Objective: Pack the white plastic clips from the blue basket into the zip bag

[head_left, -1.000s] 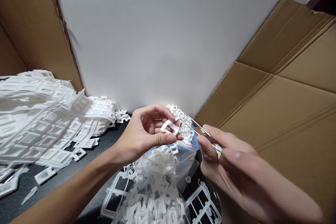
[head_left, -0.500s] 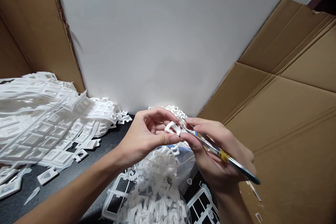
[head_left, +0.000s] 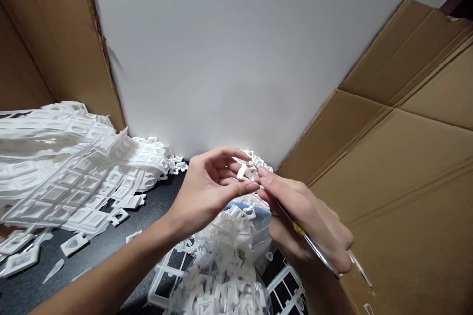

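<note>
My left hand (head_left: pixel 216 182) holds a small white plastic piece (head_left: pixel 245 172) with openings in it between thumb and fingers. Gripped like a pen in my right hand (head_left: pixel 310 216) is a slim metal craft knife (head_left: pixel 320 251) with a yellow band round its handle. Its tip is hidden among the fingers, close to the white piece. Both hands meet above a clear plastic bag (head_left: pixel 264 236) full of small white pieces (head_left: pixel 221 266).
At the left, sheets of moulded white frames (head_left: pixel 66 177) lie heaped on the dark table (head_left: pixel 121 241). Loose frames (head_left: pixel 74 244) are scattered nearby. Dividers of white trays (head_left: pixel 286 285) show beside the bag. Cardboard panels (head_left: pixel 417 172) stand at both sides, with a white wall (head_left: pixel 221 59) behind.
My right hand has turned and closed further round the knife, whose handle now points more steeply down. The white piece has tilted in my left fingers. The view has shifted slightly.
</note>
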Available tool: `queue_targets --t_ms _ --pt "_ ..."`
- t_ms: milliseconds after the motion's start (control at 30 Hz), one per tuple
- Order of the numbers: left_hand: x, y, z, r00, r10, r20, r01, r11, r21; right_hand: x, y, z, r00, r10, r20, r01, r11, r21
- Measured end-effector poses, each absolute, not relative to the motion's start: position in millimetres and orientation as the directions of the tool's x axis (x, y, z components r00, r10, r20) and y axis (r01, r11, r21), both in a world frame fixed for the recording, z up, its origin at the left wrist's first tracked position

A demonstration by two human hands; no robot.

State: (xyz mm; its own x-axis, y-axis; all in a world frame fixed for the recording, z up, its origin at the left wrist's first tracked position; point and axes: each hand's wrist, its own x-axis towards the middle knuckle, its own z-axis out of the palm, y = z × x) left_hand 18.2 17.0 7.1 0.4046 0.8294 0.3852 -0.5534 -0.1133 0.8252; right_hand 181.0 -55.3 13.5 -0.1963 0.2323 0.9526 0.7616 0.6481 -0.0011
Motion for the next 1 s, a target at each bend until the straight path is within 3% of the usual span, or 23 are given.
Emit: queue_targets --t_ms 333,733,900,1000 --pt "12.1 26.5 -2.5 0.592 0.728 0.345 -0.600 0.113 0.792 185.1 -49.0 9.3 -0.103 0.159 0.982 0.790 0.613 -0.017" --pt "14.2 24.4 -2.8 0.594 0.734 0.329 -0.616 0.151 0.773 175.8 -49.4 6.9 -0.100 0.084 0.991 0.862 0.505 0.044" --pt "23.7 5.1 -5.5 0.752 0.574 0.324 -0.535 0.246 0.808 205.6 -38.1 16.0 -0.094 0.076 0.993 0.925 0.376 0.059" --pt "29.4 -0.2 -8.5 0.776 0.572 0.265 -0.505 0.313 0.804 223.6 -38.0 22.8 0.020 0.053 0.998 0.910 0.414 -0.040"
